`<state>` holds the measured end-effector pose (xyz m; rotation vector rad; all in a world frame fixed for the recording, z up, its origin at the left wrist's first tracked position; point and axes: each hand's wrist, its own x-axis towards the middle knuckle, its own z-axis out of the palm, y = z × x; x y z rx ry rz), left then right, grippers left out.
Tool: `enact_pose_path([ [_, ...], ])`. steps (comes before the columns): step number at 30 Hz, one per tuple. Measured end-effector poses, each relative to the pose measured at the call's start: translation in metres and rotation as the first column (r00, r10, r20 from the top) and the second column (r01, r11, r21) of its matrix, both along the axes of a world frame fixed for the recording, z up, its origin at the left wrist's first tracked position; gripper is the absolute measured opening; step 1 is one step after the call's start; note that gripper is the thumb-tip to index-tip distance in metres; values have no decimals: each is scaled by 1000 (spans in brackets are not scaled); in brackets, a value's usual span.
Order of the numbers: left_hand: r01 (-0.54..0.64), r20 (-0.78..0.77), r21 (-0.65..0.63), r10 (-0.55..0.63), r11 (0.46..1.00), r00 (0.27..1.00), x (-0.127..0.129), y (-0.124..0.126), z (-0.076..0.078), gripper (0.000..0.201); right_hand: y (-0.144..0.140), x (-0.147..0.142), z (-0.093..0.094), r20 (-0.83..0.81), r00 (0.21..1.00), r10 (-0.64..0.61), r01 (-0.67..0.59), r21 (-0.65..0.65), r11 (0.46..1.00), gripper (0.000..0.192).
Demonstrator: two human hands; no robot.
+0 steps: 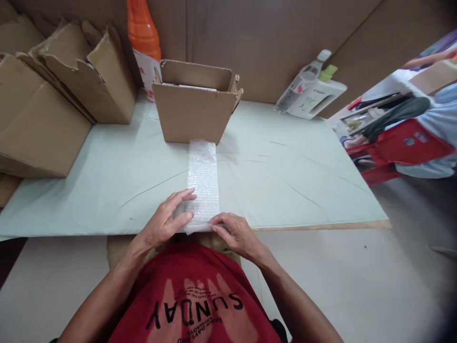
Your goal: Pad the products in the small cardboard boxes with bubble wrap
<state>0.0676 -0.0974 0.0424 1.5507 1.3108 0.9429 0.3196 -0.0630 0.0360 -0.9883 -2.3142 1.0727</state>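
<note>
A long strip of bubble wrap [203, 178] lies flat on the pale table, running from the front edge up to an open cardboard box [194, 114]. My left hand [167, 216] rests at the strip's left side, fingers apart, its fingertips touching or just over the wrap. At the near right corner, my right hand [235, 233] pinches the edge of the bubble wrap between thumb and fingers. Something white shows just inside the box's rim.
Torn-topped cardboard boxes [89, 71] stand at the left. An orange-topped bottle [144, 35] is behind the middle box. A clear plastic bottle [302, 81] and a white jug [317, 95] lean at the back right. A person sits on a red chair [410, 145] beyond the table.
</note>
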Motion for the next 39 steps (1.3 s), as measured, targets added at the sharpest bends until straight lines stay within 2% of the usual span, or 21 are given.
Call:
enact_pose_path([
  [2, 38, -47, 40, -37, 998, 998, 1, -16, 1, 63, 0, -2, -6, -63, 994, -87, 80, -107, 991, 7],
  [5, -87, -175, 53, 95, 995, 980, 10, -30, -6, 59, 3, -8, -11, -113, 974, -196, 171, -205, 964, 5],
  [7, -169, -236, 66, 180, 983, 955, 20, -30, -13, 50, 6, -11, -14, -127, 962, -242, 211, -218, 953, 6],
  [9, -203, -293, 94, 221, 975, 930, 27, -26, -20, 47, 7, -11, -15, -146, 949, -278, 257, -146, 955, 13],
  [11, -217, -366, 128, 249, 968, 897, 31, -21, -25, 47, 5, -6, -13, -180, 936, -302, 315, 50, 948, 18],
  [12, -220, -401, 147, 261, 964, 878, 32, -19, -27, 47, 4, -3, -11, -197, 934, -298, 332, 172, 927, 19],
  [15, -195, -488, 191, 265, 962, 832, 33, -15, -31, 46, -1, 6, -6, -175, 967, -187, 247, 446, 860, 20],
  [18, -167, -546, 222, 265, 961, 795, 33, -13, -31, 42, -1, 7, -9, -1, 1000, -28, 24, 505, 863, 23],
  [20, -170, -549, 256, 288, 952, 784, 33, -14, -27, 37, 2, 4, -15, 83, 996, 27, -65, 499, 864, 21],
  [23, -147, -479, 340, 305, 929, 823, 33, -21, -17, 33, 7, -2, -21, 50, 998, 39, -59, 494, 868, 19],
  [26, -59, -410, 384, 228, 922, 883, 32, -30, -9, 37, 12, -4, -19, -13, 998, 65, -54, 406, 912, 20],
  [28, -50, -402, 353, 200, 934, 894, 32, -34, -9, 37, 14, -5, -15, -12, 996, 89, -82, 293, 953, 22],
  [30, -102, -399, 291, 218, 951, 891, 31, -33, -13, 36, 16, -5, -12, -14, 998, 58, -54, 207, 977, 22],
  [32, -156, -402, 236, 243, 959, 883, 31, -27, -20, 36, 18, -4, -9, -44, 998, -44, 53, 235, 970, 21],
  [34, -173, -423, 219, 253, 960, 870, 31, -19, -25, 37, 18, -2, -7, -84, 989, -119, 141, 345, 928, 21],
  [36, -175, -464, 222, 262, 959, 846, 32, -11, -28, 37, 18, -1, -6, -66, 993, -96, 115, 437, 892, 22],
  [39, -192, -514, 273, 312, 942, 799, 32, -5, -26, 34, 19, -2, -8, 53, 999, 1, -26, 471, 882, 24],
])
